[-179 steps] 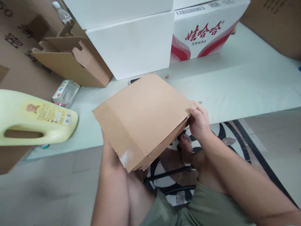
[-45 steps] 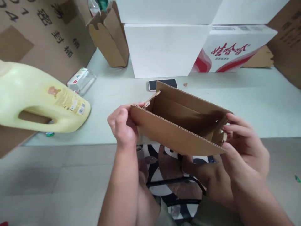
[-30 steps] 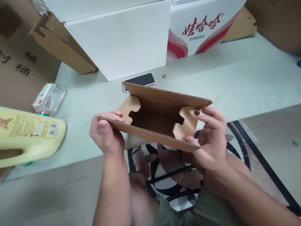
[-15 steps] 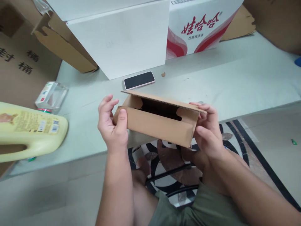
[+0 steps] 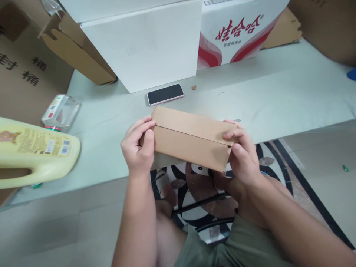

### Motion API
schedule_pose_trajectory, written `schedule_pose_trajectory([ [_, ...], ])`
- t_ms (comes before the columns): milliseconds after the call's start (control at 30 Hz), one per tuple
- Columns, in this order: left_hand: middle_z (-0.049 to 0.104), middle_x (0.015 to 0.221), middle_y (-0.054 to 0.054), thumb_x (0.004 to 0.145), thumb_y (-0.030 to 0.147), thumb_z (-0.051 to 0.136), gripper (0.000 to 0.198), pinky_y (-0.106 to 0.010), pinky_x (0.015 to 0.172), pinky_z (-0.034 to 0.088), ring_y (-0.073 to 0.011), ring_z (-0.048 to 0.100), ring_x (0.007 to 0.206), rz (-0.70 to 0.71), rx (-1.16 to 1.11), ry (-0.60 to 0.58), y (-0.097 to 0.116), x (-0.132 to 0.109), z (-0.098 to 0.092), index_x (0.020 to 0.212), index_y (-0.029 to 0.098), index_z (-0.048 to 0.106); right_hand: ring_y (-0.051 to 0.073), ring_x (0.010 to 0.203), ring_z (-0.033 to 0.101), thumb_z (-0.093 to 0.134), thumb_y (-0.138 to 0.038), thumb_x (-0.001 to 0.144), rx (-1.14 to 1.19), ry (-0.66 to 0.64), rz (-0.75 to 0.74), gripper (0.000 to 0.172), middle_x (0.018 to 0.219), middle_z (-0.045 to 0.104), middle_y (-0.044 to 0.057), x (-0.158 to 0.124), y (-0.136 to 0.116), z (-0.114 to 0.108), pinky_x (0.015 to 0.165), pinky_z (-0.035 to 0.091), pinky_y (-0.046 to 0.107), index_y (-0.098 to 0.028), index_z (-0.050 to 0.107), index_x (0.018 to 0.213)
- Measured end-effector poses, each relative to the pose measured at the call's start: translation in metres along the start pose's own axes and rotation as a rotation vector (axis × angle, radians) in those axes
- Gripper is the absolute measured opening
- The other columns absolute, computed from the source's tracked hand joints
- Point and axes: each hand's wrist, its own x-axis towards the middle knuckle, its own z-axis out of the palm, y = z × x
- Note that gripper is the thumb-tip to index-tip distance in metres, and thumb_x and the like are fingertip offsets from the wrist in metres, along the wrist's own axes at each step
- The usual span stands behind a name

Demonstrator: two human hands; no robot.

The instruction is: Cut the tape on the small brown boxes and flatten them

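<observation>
A small brown cardboard box (image 5: 191,139) is held in front of me at the table's near edge, its lid folded down over the opening. Its left end is gripped by my left hand (image 5: 140,146), the thumb on the front face and fingers around the end. My right hand (image 5: 243,152) grips the right end, with fingertips on the lid and the thumb near the front corner. The box tilts slightly down to the right. Its underside and inside are hidden.
A phone (image 5: 165,94) lies just beyond the box. Behind stand a large white box (image 5: 144,48) and a red-and-white carton (image 5: 233,40). At left are a yellow jug (image 5: 41,152), a clear bottle (image 5: 62,111) and an open cardboard box (image 5: 80,52).
The box's lid has swung down and now covers the opening that showed before. My left fingers have closed in around the left end.
</observation>
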Motion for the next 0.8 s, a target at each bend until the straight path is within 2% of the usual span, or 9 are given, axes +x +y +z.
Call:
schedule_pose_trajectory([
  [133, 0.082, 0.110, -0.006, 0.087, 0.014, 0.065, 0.021, -0.039, 0.106, 0.054, -0.0209, 0.074, 0.109, -0.014, -0.039, 0.061, -0.006, 0.003, -0.004, 0.095, 0.021, 0.084, 0.030, 0.144, 0.050, 0.048, -0.058, 0.097, 0.116, 0.104, 0.073, 0.048, 0.155, 0.048, 0.006, 0.002, 0.007, 0.001, 0.119, 0.042, 0.056, -0.039, 0.046, 0.141],
  [200, 0.082, 0.108, -0.007, 0.084, 0.012, 0.066, 0.020, -0.039, 0.106, 0.053, -0.0218, 0.074, 0.109, -0.098, -0.120, 0.152, -0.011, 0.006, -0.006, 0.092, 0.018, 0.083, 0.029, 0.147, 0.048, 0.050, -0.057, 0.097, 0.084, 0.163, 0.185, 0.051, 0.157, 0.048, 0.005, 0.004, 0.011, 0.002, 0.123, 0.037, 0.056, -0.040, 0.044, 0.145],
  [267, 0.082, 0.103, -0.008, 0.078, 0.013, 0.068, 0.017, -0.041, 0.103, 0.053, -0.0233, 0.074, 0.105, -0.222, -0.234, 0.275, -0.017, 0.010, -0.009, 0.086, 0.016, 0.082, 0.029, 0.147, 0.049, 0.051, -0.058, 0.097, 0.048, 0.145, 0.322, 0.052, 0.155, 0.053, 0.006, 0.007, 0.013, 0.001, 0.126, 0.034, 0.057, -0.036, 0.049, 0.145],
  [367, 0.080, 0.093, -0.007, 0.071, 0.017, 0.067, 0.018, -0.041, 0.096, 0.054, -0.0222, 0.073, 0.094, -0.349, -0.333, 0.430, -0.024, 0.016, -0.012, 0.083, 0.014, 0.079, 0.029, 0.144, 0.053, 0.044, -0.063, 0.099, 0.117, -0.132, 0.386, 0.055, 0.150, 0.061, 0.007, 0.008, 0.010, 0.002, 0.127, 0.035, 0.057, -0.031, 0.059, 0.142],
  [433, 0.077, 0.087, -0.005, 0.069, 0.019, 0.065, 0.021, -0.037, 0.090, 0.053, -0.0190, 0.069, 0.088, -0.384, -0.343, 0.478, -0.027, 0.019, -0.014, 0.084, 0.013, 0.078, 0.029, 0.146, 0.052, 0.040, -0.066, 0.101, 0.187, -0.359, 0.317, 0.060, 0.151, 0.062, 0.007, 0.007, 0.004, 0.004, 0.126, 0.037, 0.055, -0.029, 0.060, 0.144],
  [500, 0.073, 0.083, -0.002, 0.069, 0.019, 0.065, 0.020, -0.031, 0.084, 0.052, -0.0159, 0.065, 0.083, -0.433, -0.365, 0.488, -0.029, 0.019, -0.014, 0.084, 0.013, 0.076, 0.030, 0.151, 0.046, 0.039, -0.068, 0.101, 0.196, -0.489, 0.210, 0.064, 0.159, 0.055, 0.006, 0.004, -0.001, 0.008, 0.127, 0.036, 0.054, -0.030, 0.055, 0.151],
  [567, 0.069, 0.078, 0.001, 0.068, 0.021, 0.065, 0.013, -0.027, 0.076, 0.050, -0.0138, 0.061, 0.078, -0.556, -0.424, 0.452, -0.028, 0.017, -0.014, 0.079, 0.016, 0.070, 0.030, 0.159, 0.034, 0.041, -0.068, 0.101, 0.139, -0.531, 0.115, 0.069, 0.169, 0.041, 0.005, -0.001, -0.004, 0.012, 0.130, 0.031, 0.054, -0.032, 0.045, 0.159],
  [667, 0.064, 0.074, 0.001, 0.069, 0.031, 0.067, 0.014, -0.025, 0.064, 0.047, -0.0144, 0.059, 0.072, -0.822, -0.507, 0.258, -0.022, 0.011, -0.011, 0.076, 0.019, 0.064, 0.028, 0.165, 0.016, 0.045, -0.066, 0.100, 0.039, -0.506, 0.025, 0.076, 0.177, 0.018, 0.002, -0.009, 0.000, 0.015, 0.133, 0.021, 0.056, -0.036, 0.023, 0.167],
  [800, 0.071, 0.081, -0.006, 0.079, 0.057, 0.063, 0.039, -0.032, 0.067, 0.055, -0.0245, 0.069, 0.084, -0.917, -0.488, -0.066, -0.013, 0.002, -0.004, 0.089, 0.020, 0.070, 0.027, 0.165, 0.012, 0.041, -0.063, 0.103, 0.001, -0.395, -0.010, 0.077, 0.179, 0.008, -0.001, -0.013, 0.010, 0.014, 0.134, 0.016, 0.059, -0.042, 0.005, 0.168],
])
